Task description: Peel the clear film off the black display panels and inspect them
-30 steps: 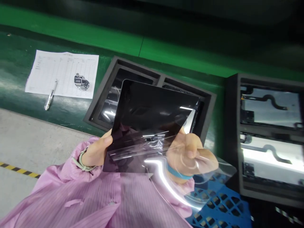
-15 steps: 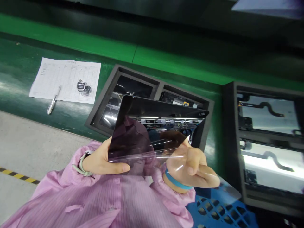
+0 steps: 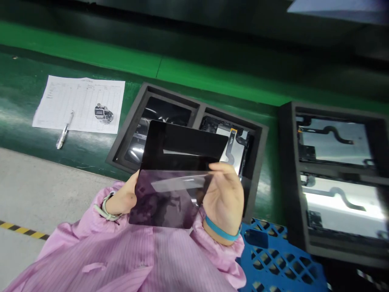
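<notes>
A glossy black screen panel is tilted in front of my chest. My left hand grips its left edge. A clear film lies over the panel's lower part and reaches right to my right hand, whose fingers are closed on the film's edge near the panel's right side. Behind the panel sits a dark foam tray with two compartments. A dark screen lies in the left one, and a part with a ribbon cable shows in the right one.
Left on the green bench are a printed sheet, a pen and a metal tally counter. A second foam tray with silver panels stands at right. A blue plastic basket is below it.
The panel has turned and shifted left, uncovering more of the tray's right compartment. My right hand has moved up and left and its fingers now point left at the film's edge.
</notes>
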Tool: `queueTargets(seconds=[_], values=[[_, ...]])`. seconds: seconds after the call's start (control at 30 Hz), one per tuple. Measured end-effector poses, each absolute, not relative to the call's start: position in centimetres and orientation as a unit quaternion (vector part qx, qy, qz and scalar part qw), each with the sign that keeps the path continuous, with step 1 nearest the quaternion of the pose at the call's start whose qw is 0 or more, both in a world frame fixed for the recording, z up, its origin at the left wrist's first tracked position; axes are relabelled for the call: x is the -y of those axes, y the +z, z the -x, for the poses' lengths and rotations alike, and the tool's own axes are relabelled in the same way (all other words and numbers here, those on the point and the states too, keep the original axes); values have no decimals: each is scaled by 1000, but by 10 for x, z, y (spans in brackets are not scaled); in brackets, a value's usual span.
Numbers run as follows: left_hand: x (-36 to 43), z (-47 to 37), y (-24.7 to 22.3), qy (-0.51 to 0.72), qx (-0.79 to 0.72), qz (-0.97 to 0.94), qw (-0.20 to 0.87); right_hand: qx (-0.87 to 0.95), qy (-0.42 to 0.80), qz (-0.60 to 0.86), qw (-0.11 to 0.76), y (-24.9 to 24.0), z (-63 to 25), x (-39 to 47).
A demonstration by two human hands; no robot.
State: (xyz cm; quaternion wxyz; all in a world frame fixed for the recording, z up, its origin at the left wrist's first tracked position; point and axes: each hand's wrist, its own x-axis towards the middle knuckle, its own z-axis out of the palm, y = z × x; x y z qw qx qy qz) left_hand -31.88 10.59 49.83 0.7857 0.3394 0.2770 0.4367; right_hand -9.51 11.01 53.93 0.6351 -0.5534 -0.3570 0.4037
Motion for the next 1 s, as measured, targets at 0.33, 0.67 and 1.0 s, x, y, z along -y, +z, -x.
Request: queueTargets(seconds=[0.33, 0.67, 1.0], values=[[-175, 342, 558, 368, -474, -218, 770, 452, 340, 635, 526, 532, 83, -111], [-288, 340, 555, 282, -525, -281, 752, 492, 94, 787, 361, 502, 37, -99], [-292, 337, 548, 300, -539, -418, 667, 497, 40, 784, 370, 491, 49, -92]])
